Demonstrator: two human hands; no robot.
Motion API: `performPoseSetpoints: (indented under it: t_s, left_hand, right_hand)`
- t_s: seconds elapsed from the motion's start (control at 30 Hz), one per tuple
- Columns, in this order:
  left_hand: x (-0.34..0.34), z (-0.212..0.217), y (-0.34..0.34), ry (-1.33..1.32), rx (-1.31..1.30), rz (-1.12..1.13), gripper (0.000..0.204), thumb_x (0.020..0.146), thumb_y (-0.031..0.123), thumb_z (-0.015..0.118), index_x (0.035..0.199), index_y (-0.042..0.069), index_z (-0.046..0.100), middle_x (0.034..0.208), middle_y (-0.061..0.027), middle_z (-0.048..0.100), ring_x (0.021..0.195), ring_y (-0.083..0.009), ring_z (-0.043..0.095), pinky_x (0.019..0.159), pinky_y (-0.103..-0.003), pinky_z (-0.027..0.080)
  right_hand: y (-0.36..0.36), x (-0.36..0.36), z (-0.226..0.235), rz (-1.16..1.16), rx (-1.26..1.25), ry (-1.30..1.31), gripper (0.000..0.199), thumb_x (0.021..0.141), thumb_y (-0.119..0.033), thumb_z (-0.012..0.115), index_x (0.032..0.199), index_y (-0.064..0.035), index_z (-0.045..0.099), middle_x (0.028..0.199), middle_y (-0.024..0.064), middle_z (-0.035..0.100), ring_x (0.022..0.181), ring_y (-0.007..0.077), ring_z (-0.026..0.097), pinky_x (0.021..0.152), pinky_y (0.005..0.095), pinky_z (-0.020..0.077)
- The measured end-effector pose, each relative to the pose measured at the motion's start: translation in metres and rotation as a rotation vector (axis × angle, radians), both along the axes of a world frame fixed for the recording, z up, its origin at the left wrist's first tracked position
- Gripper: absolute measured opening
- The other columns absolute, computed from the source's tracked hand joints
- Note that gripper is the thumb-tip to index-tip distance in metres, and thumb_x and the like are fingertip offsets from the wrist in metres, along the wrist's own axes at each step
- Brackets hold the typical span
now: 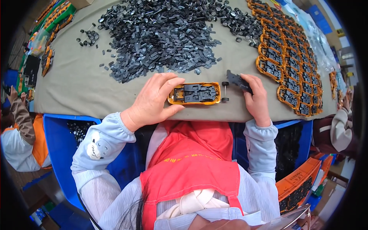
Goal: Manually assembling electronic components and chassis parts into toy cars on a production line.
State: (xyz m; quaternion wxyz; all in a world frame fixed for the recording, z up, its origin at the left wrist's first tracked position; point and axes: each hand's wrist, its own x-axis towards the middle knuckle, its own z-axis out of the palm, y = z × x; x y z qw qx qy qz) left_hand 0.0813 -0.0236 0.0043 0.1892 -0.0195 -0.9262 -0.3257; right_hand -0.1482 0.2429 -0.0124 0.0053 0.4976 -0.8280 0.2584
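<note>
An orange toy car body [194, 93] lies upside down on the cloth-covered table, its black inside facing up. My left hand [155, 97] grips its left end between thumb and fingers. Just off the car's right end lies a wheel axle [225, 92] with two black wheels. In my right hand [256, 97] is a black plastic car chassis [238, 81], held tilted above the cloth, to the right of the axle. The fingers of that hand partly cover the chassis.
A heap of small black plastic pieces [161, 42] and wheel axles [245, 27] spreads across the far side. Rows of orange car bodies [293, 69] stand at the right. Blue bins [57, 153] flank my lap. Other people [23, 138] sit at both sides.
</note>
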Motion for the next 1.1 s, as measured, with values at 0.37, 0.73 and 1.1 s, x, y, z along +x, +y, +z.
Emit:
performPoseSetpoints:
  t_s: [0.37,0.73,1.1]
  left_hand:
    - [-0.102,0.018,0.094,-0.165,-0.426,-0.028,0.045,0.073,0.019,0.078,0.111,0.004,0.059,0.115,-0.0179,0.061,0.110,-0.0360,0.058,0.102,-0.052,0.041]
    - [-0.053,0.047,0.027,0.131,-0.029,-0.075,0.049,0.073,0.002,0.074,0.119,0.005,0.059,0.116,-0.0161,0.061,0.109,-0.0341,0.059,0.104,-0.048,0.044]
    - [0.009,0.007,-0.001,-0.041,0.141,0.032,0.067,0.069,-0.001,0.080,0.130,0.006,0.053,0.124,-0.0140,0.060,0.115,-0.0339,0.057,0.099,-0.040,0.048]
  right_hand:
    - [0.010,0.008,-0.002,-0.227,-0.127,0.138,0.045,0.086,0.001,0.066,0.130,-0.0057,0.060,0.131,0.0179,0.058,0.119,0.0360,0.057,0.100,0.0397,0.0470]
    - [0.049,-0.002,0.006,-0.140,-0.110,-0.167,0.046,0.082,0.001,0.072,0.126,-0.0072,0.065,0.138,0.0166,0.056,0.122,0.0342,0.058,0.100,0.0382,0.0474]
    - [0.043,0.001,0.012,-0.167,0.001,-0.041,0.047,0.082,0.000,0.071,0.128,-0.0097,0.065,0.137,0.0160,0.057,0.120,0.0336,0.059,0.099,0.0373,0.0470]
